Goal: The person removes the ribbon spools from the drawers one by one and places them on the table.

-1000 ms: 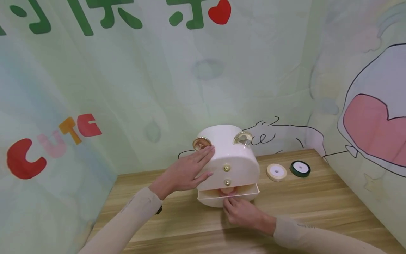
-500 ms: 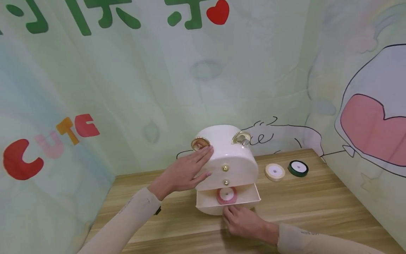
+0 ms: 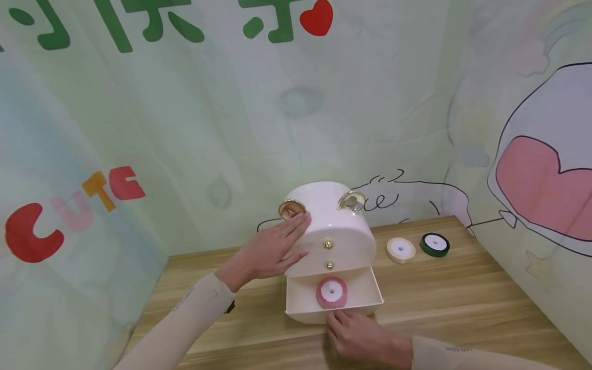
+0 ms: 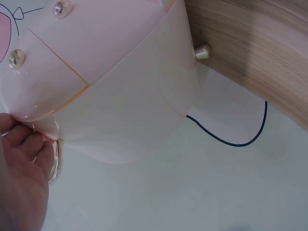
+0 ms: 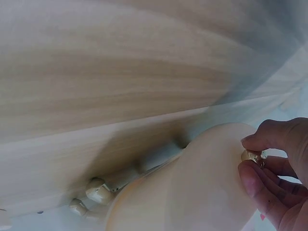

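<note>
A white rounded storage box [image 3: 339, 221] with gold ear-like rings on top and gold knobs down its front stands on the table. Its bottom drawer [image 3: 365, 288] is pulled out, and a pink ribbon spool [image 3: 331, 292] lies inside. My left hand [image 3: 273, 249] rests with straight fingers on the box's upper left side, beside one ear ring [image 4: 57, 161]. Below the drawer front, my right hand [image 3: 358, 334] pinches the drawer's gold knob [image 5: 251, 156] between thumb and fingers, as the right wrist view shows.
To the right of the box lie a cream ribbon spool [image 3: 401, 250] and a dark green ribbon spool [image 3: 435, 245]. A printed curtain [image 3: 222, 128] hangs behind the wooden table [image 3: 444, 303]. Gold feet [image 5: 98, 191] support the box.
My right hand has drawn the bottom drawer farther out toward me, bringing the pink ribbon spool into full view. My left hand has stayed on the box.
</note>
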Demonstrator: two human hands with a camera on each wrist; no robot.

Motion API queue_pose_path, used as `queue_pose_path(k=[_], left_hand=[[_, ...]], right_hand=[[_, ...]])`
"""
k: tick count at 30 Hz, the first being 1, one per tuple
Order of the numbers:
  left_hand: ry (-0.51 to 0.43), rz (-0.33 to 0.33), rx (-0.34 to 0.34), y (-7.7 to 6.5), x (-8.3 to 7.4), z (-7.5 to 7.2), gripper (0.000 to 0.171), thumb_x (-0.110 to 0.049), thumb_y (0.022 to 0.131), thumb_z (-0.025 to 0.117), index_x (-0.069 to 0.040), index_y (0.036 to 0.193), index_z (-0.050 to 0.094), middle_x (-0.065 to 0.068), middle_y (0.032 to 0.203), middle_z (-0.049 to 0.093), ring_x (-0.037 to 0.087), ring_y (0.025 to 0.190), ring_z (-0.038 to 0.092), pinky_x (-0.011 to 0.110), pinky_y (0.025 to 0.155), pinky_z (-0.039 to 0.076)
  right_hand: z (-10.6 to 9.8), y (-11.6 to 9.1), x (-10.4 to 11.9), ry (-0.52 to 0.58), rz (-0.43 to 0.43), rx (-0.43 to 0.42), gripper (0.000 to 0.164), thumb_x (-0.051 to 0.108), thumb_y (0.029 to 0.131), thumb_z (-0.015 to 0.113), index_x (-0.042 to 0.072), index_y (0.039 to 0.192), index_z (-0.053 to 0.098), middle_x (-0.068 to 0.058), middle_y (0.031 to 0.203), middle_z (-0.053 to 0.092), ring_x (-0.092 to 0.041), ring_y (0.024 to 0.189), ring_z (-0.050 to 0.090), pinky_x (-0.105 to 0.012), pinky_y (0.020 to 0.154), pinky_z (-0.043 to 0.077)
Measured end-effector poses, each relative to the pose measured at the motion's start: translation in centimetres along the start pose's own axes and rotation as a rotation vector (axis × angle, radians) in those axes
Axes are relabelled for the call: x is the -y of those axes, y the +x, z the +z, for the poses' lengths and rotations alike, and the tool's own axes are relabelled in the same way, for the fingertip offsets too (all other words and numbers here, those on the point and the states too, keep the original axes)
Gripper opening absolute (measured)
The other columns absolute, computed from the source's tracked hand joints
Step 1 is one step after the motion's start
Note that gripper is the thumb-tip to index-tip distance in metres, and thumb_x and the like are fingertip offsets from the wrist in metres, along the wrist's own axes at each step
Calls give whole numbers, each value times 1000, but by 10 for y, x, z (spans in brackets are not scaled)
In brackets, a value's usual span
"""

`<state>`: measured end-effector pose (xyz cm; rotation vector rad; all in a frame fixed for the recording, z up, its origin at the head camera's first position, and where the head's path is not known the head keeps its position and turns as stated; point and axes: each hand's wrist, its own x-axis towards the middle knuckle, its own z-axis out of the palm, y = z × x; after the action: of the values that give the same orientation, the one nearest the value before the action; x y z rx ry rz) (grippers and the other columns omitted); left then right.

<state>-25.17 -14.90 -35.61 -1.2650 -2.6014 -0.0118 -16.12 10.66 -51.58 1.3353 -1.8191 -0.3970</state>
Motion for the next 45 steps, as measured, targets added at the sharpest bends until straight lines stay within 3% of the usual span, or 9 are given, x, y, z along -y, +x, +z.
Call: queue_pose_path(k=[6,20,27,34,45], left_hand=[[-2,6,-3,0,-1,0,72,-42,109,52,-2,165,29,15,172,32,29,159,37,45,125,41],[6,-18,20,0,-2,-1,73,-44,110,50,-4,166,28,13,173,30,28,160,35,45,125,40],[3,-29,28,0,-2,1,73,-45,109,50,-5,167,27,12,174,29,27,160,34,44,126,40],[-2,-30,25,0,-2,1,73,-45,109,50,-5,166,27,12,174,29,27,160,35,44,126,40],[7,-22,10,0,-2,1,73,-44,109,52,-4,166,29,13,173,31,28,160,36,44,125,40]], right_hand=[[-11,-3,4,24,-12,85,59,0,102,17,13,96,75,-1,91,61,-13,78,56,-23,66,56],[-13,-9,10,61,-8,16,52,8,102,22,10,94,73,-4,92,60,-15,77,55,-24,62,51],[-14,-10,11,59,-12,38,54,10,105,20,11,98,74,-2,92,59,-13,77,56,-22,64,52],[-14,-12,11,32,0,7,51,8,104,21,16,88,69,2,86,54,-11,73,52,-22,62,47],[-18,-12,8,63,8,14,52,9,105,19,15,89,69,2,88,54,-10,75,52,-21,63,48]])
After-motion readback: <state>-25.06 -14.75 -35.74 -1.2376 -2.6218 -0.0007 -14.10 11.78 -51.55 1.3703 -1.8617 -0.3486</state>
